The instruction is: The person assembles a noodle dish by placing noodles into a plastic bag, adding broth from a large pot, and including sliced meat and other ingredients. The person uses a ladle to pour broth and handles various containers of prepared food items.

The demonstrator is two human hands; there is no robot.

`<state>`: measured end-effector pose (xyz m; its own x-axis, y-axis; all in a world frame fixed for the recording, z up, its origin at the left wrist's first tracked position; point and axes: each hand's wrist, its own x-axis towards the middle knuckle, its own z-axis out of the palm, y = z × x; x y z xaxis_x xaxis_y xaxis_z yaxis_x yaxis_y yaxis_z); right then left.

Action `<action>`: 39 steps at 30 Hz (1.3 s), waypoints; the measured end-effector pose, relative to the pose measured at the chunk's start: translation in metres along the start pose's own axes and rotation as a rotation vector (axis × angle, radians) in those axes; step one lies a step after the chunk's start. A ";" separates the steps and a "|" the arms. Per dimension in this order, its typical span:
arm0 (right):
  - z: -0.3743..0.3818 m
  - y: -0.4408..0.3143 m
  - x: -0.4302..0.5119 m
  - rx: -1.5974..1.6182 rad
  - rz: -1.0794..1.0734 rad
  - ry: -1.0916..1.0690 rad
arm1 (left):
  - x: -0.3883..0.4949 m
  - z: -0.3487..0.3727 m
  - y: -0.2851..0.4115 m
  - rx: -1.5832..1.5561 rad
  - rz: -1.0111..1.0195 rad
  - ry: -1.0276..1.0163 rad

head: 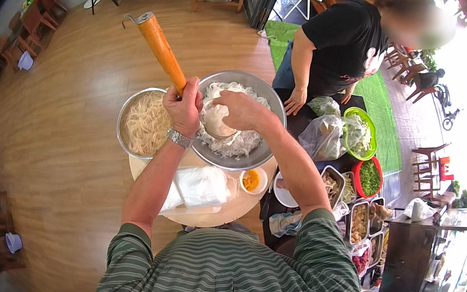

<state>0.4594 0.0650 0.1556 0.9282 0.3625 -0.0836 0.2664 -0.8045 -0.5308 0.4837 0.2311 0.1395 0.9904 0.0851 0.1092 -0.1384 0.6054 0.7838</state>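
Note:
My left hand [183, 104] grips the wooden handle [162, 47] of a noodle strainer, its metal hook end pointing up and away to the left. The strainer basket [220, 134] rests low over a large steel bowl [270, 151] of white noodles [237, 149]. With curled fingers, my right hand [239, 109] holds white noodles at the basket; its fingertips are partly hidden. Left of that bowl stands a smaller steel bowl [120, 122] of thin yellowish noodles [143, 126]. Clear plastic bags [202, 186] and a white cup [259, 190] of orange shreds [250, 180] lie nearer me on the round table [246, 209].
A person in a black T-shirt [343, 44] leans at the dark side table [297, 114]. On it are a green basket [374, 142] of shredded vegetables, a red bowl [380, 168] of chopped greens, steel trays [358, 223] of food and a cloth [285, 223].

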 end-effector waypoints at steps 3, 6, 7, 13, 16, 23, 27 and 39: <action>-0.019 0.008 -0.011 0.004 0.172 -0.009 | -0.001 -0.004 0.005 -0.026 -0.013 0.072; -0.024 0.022 -0.032 0.054 0.269 0.032 | 0.003 -0.009 0.016 -0.066 0.011 0.085; -0.019 0.027 -0.036 0.054 0.301 0.047 | 0.004 -0.010 0.020 -0.074 0.008 0.095; 0.061 0.031 -0.047 0.704 0.234 0.179 | 0.009 -0.018 0.026 -0.087 0.059 0.063; 0.054 0.038 -0.056 0.622 0.412 0.069 | 0.012 -0.031 0.015 -0.038 0.062 0.016; 0.027 0.036 -0.035 0.377 0.247 0.090 | -0.006 -0.052 -0.035 0.447 -0.064 -0.289; 0.039 0.032 -0.016 0.372 0.241 0.050 | -0.010 -0.058 -0.047 0.403 -0.281 -0.528; 0.041 0.033 -0.011 0.321 0.272 0.381 | -0.002 -0.086 -0.059 0.623 -0.411 -0.554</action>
<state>0.4473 0.0537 0.1046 0.9964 -0.0812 0.0258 -0.0323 -0.6403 -0.7675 0.4894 0.2630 0.0402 0.8429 -0.5289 -0.0989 0.0895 -0.0435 0.9950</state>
